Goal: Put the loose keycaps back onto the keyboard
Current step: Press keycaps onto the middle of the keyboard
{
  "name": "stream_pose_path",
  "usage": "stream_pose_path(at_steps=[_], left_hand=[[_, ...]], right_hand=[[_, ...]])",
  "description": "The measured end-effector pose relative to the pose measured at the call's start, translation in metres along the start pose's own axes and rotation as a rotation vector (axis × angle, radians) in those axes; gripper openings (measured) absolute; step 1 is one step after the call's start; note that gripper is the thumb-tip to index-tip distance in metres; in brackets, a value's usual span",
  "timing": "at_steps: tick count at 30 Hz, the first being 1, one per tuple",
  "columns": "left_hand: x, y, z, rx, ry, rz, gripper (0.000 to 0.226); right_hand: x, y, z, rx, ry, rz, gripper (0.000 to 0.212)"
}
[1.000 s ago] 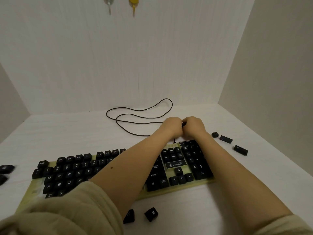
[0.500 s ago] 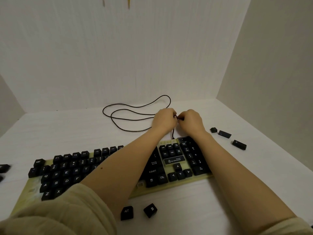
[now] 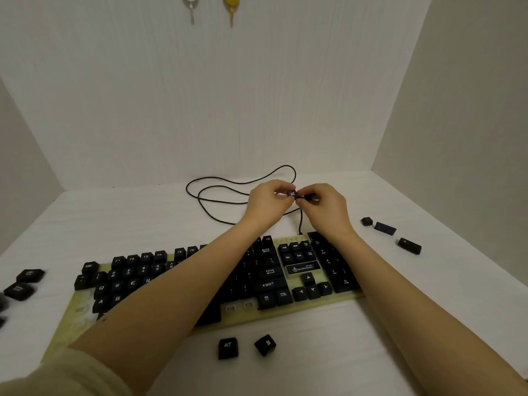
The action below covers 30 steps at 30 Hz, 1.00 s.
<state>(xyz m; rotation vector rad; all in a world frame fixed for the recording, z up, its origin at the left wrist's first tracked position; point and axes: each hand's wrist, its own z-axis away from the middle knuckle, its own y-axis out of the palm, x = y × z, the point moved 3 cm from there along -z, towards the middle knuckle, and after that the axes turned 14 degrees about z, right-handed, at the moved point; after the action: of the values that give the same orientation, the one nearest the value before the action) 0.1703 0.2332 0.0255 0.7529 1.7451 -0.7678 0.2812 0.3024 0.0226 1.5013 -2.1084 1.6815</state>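
A black-keyed keyboard [image 3: 288, 305] on a yellowed base lies across the white table. My left hand [image 3: 267, 204] and my right hand [image 3: 325, 208] meet in the air behind its far right corner, and both pinch one small black keycap [image 3: 293, 193] between their fingertips. Loose keycaps lie around: an ALT cap [image 3: 227, 348] and a Windows-logo cap [image 3: 265, 344] in front of the keyboard, three caps [image 3: 385, 228] at the right, and several caps [image 3: 30, 275] at the left edge. Two bare white switch sockets [image 3: 238, 306] show in the bottom row.
The keyboard's black cable [image 3: 228, 192] loops on the table behind my hands. White walls close the table in at the back and on both sides. Two hooks, one white [image 3: 190, 4] and one yellow [image 3: 231, 5], hang high on the back wall.
Both hands rose from the keyboard's far right corner and drew back above the cable; the small keycap now shows between their fingertips. The camera view shifted slightly.
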Motion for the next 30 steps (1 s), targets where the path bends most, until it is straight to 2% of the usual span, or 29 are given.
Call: stream_pose_path(at_steps=[8,14,18,30], left_hand=[[-0.007,-0.022,0.03,0.088,-0.017,-0.121,0.025],[0.003,-0.03,0.039,0.204,-0.169,-0.187,0.025],[0.002,-0.032,0.041,0.265,-0.253,-0.177,0.018],[-0.001,-0.033,0.043,0.279,-0.257,-0.291,0.021]], right_hand=[[0.009,0.0,0.022,0.112,-0.084,-0.022,0.016],[0.001,0.003,0.03,0.253,-0.112,-0.096,0.015],[-0.002,0.002,0.032,0.345,-0.095,-0.126,0.016],[0.001,0.001,0.035,0.424,-0.135,-0.141,0.015]])
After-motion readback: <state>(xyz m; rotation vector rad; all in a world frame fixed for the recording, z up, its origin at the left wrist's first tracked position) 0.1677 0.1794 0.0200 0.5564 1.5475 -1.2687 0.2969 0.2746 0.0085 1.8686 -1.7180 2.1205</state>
